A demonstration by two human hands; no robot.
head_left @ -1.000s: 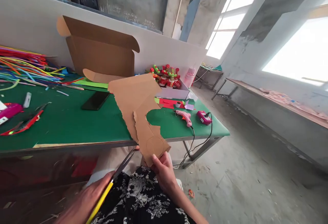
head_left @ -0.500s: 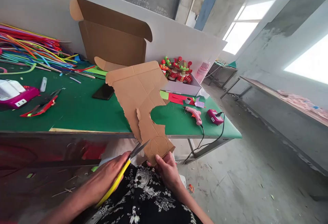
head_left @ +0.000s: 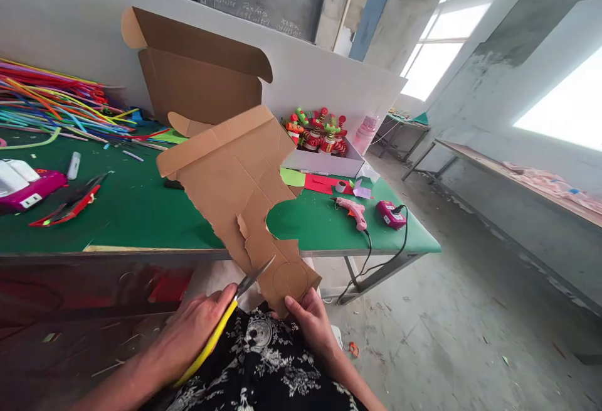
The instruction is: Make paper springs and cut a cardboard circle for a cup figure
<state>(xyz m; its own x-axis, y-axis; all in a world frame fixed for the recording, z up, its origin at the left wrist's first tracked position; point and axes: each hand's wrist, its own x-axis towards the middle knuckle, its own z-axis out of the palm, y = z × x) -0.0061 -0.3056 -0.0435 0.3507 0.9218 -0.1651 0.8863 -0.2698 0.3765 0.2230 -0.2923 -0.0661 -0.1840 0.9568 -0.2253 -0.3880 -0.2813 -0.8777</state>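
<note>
My left hand (head_left: 207, 320) is closed on a pair of scissors (head_left: 211, 342) with yellow handles. The blades lie against the left edge of a large brown cardboard piece (head_left: 226, 169); whether they are parted I cannot tell. My right hand (head_left: 310, 320) pinches the near corner of that cardboard, thumb on top. Beside my thumb a circle is drawn on the cardboard. The sheet has ragged torn edges on its left and a curved cutout on its right, and its far part spreads over the green table (head_left: 155, 226).
Behind stands an open cardboard box (head_left: 197, 85). Colourful pipe cleaners (head_left: 56, 106) lie at left, near red-handled pliers (head_left: 70, 204). At right are a pink glue gun (head_left: 352, 210), a magenta power socket (head_left: 391, 215) with a cord, and a white box (head_left: 324, 163) of red and green figures.
The cardboard has turned so that its far end swings left and now covers most of the black phone. The scissors stay at its left edge, and both hands keep their grip.
</note>
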